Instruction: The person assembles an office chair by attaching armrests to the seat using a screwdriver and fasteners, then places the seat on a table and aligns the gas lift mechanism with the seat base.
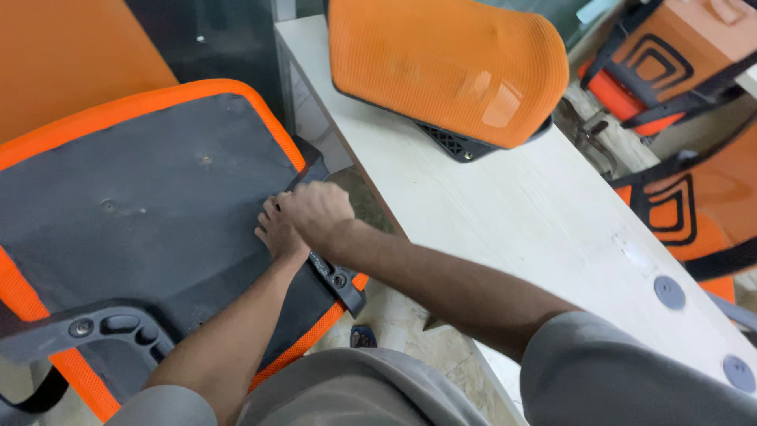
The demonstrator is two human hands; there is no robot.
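Pale wood-grain tabletop (pixel 505 213) is running diagonally from upper centre to lower right of the head view, carrying an orange mesh chair backrest (pixel 445 67) at its top end and two grey round cable caps (pixel 669 292) toward the lower right.

Head view, left half: an upturned chair seat (pixel 134 205), dark grey underside with orange mesh rim, is filling the frame. A black plastic armrest bracket (pixel 337 278) is lying along the seat's right edge; a second black bracket (pixel 102 327) is sitting at lower left.

Both hands are meeting at mid-frame on the right-edge bracket. The right hand (pixel 315 214) is curling over its upper end, fingers closed around it. The left hand (pixel 276 235) is pressing flat against the seat underside just beside it, partly covered.

Judgement: bracket-fitting step is in hand; the next move probably calls for aligning bracket holes with the seat's mounts before fastening.

More orange chair parts (pixel 670 63) are stacking at upper right.

Hidden: the bracket's upper end and the left fingertips are under the right hand; no fastener or tool is showing.
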